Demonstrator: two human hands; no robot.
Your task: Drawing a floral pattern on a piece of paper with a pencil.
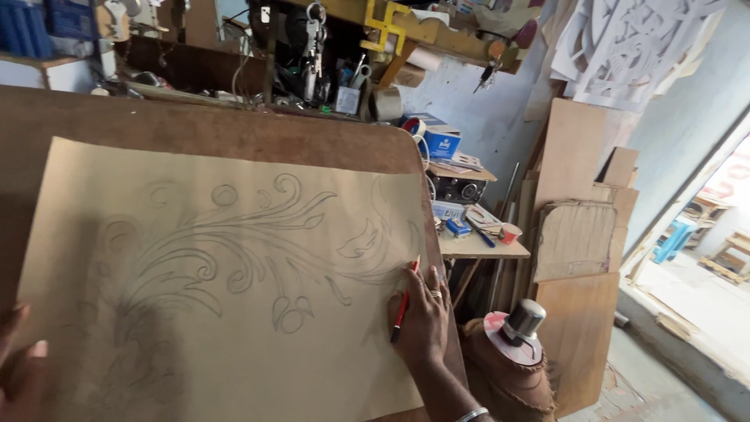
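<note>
A large tan sheet of paper (234,312) with a pencilled floral scroll drawing lies on a brown board (195,129). My right hand (422,316) rests on the sheet's right edge, gripping a red pencil (402,305) with its tip near the drawing's right side. There is a ring on one finger and a bangle on the wrist. My left hand (19,367) presses the sheet's lower left corner, fingers together, partly cut off by the frame.
Behind the board is a cluttered shelf (328,70) with tools, keys and boxes. A small wooden table (476,246) holds boxes and a cup. Plywood sheets (578,234) lean at the right. A sack with a metal can (519,324) stands below. White cut-out panels (625,47) hang above.
</note>
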